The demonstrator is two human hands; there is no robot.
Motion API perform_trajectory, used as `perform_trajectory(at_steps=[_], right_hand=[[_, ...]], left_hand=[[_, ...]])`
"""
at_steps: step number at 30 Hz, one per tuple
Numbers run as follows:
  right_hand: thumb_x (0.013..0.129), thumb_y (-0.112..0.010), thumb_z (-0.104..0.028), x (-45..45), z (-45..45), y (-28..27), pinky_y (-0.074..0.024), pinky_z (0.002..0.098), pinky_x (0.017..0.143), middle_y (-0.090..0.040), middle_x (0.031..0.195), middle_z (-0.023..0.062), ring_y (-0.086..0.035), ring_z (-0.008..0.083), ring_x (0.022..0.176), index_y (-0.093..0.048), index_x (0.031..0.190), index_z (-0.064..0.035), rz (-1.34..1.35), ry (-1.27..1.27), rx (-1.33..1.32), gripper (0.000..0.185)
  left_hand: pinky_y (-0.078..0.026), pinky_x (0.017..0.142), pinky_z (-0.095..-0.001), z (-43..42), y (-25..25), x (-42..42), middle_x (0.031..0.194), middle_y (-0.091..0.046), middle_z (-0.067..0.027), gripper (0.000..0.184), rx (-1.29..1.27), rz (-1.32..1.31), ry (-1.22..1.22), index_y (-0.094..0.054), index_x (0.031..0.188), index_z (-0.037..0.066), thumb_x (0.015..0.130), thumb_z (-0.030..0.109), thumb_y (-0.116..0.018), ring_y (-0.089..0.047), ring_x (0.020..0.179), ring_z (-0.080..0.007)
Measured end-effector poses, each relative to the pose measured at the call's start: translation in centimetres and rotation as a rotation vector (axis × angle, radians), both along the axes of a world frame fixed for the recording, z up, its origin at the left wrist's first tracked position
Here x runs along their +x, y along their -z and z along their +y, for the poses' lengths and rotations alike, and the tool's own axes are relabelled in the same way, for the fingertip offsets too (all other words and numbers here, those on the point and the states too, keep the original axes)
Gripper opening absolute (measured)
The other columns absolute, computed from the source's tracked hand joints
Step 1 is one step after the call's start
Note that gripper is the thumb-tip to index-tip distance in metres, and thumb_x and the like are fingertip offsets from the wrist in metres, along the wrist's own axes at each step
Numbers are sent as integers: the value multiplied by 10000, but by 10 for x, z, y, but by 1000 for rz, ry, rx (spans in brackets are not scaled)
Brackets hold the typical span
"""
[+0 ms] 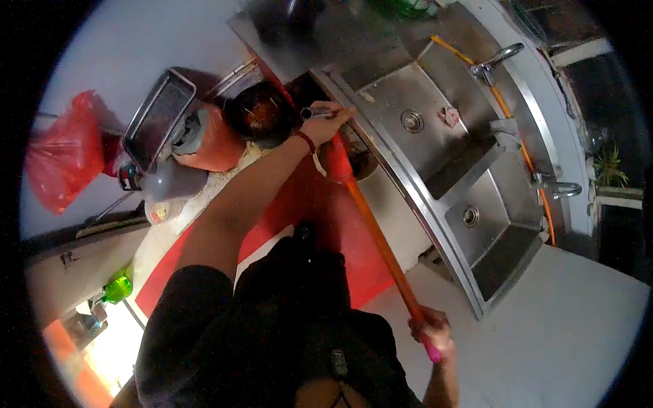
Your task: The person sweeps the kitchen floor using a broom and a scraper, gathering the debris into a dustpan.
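My right hand [434,330] is closed around the lower part of an orange pole [381,234], near its pink end. The pole slants up and left to a red part close below my left hand [328,124]. My left hand, with a red band at the wrist, is closed at the sink unit's front edge, with a short grey, metallic-looking piece [317,112] at its fingers; what that piece belongs to is unclear. Beneath the red part is a round container [364,163], partly hidden.
Right of my hands stands a steel double sink [401,153] with two taps and a pinkish scrap [448,117]. At the left are a dark round pan [257,114], a metal tray [160,112], a red plastic bag [71,153] and a green bottle [118,289].
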State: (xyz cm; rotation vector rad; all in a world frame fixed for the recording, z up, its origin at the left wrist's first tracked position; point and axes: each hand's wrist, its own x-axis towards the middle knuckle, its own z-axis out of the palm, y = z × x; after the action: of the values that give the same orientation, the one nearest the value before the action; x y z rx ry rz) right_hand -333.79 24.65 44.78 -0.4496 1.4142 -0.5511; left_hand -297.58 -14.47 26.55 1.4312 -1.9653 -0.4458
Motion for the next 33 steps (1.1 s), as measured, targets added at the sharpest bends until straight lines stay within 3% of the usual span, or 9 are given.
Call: perform_trajectory(at_steps=[2,4,8,11,13,22,26,30,33], right_hand=[[695,-695,-195,-10,1,-34,-382,242,449,-538,679,47,-468,112,514,-533,1021,50,29,19,-32,439],[638,-725,-220,-19,-3,-65,-381,240,447,-546,669,49,-475,111,515,-555,1015,53,243,-182,96,495],[604,-745,-226,-18,-8,-91,-371,233,439,-558,674,53,-482,109,516,-568,1029,52,195,-88,160,537],[619,-727,-175,-32,-32,-91,-374,230,440,-558,674,54,-483,106,518,-566,1029,49,99,-67,40,495],[624,-719,-152,-55,-43,-92,-379,231,444,-556,673,52,-487,107,524,-566,1037,48,178,-130,75,484],[670,-603,52,-116,-75,-134,-389,236,452,-548,703,79,-489,132,527,-546,1068,83,242,-229,13,403],[733,-612,-16,-97,-102,-45,-446,235,564,-582,820,45,-531,109,649,-525,1157,-5,304,-607,-129,434],[783,-562,-18,-72,-142,50,-404,211,504,-526,725,23,-488,82,581,-486,1186,-1,86,-632,-168,410],[793,-570,-48,-66,-154,122,-423,229,530,-548,750,36,-505,102,601,-474,1196,-2,2,-542,-124,417]], left_hand=[[-432,623,-306,6,-17,-1,675,-541,-21,203,-37,390,-77,-509,724,81,811,242,-595,-508,664,-158],[-414,601,-275,11,-65,1,674,-539,5,298,403,878,-246,-499,624,56,743,232,-708,-461,649,-90],[-407,591,-275,5,-49,-1,671,-516,13,314,126,806,-203,-488,622,42,754,235,-698,-433,628,-88],[-398,578,-279,18,-59,3,655,-508,4,314,324,630,-218,-491,640,30,762,241,-689,-434,620,-100],[-391,572,-274,33,-70,1,630,-492,-8,288,253,237,-131,-502,661,32,766,230,-682,-439,614,-105],[-422,782,-274,80,-18,9,893,-519,-15,252,286,744,-284,-528,960,23,778,136,-662,-500,827,-122],[-428,802,-283,131,-48,-18,983,-510,-37,406,97,618,-398,-471,1113,35,771,125,-670,-517,893,-144],[-454,825,-309,214,7,-21,1139,-492,-81,549,437,916,-374,-375,1244,76,771,94,-652,-528,1010,-182],[-474,776,-321,302,15,-26,1111,-533,-121,529,724,545,-487,-371,1247,82,786,124,-627,-575,934,-202]])
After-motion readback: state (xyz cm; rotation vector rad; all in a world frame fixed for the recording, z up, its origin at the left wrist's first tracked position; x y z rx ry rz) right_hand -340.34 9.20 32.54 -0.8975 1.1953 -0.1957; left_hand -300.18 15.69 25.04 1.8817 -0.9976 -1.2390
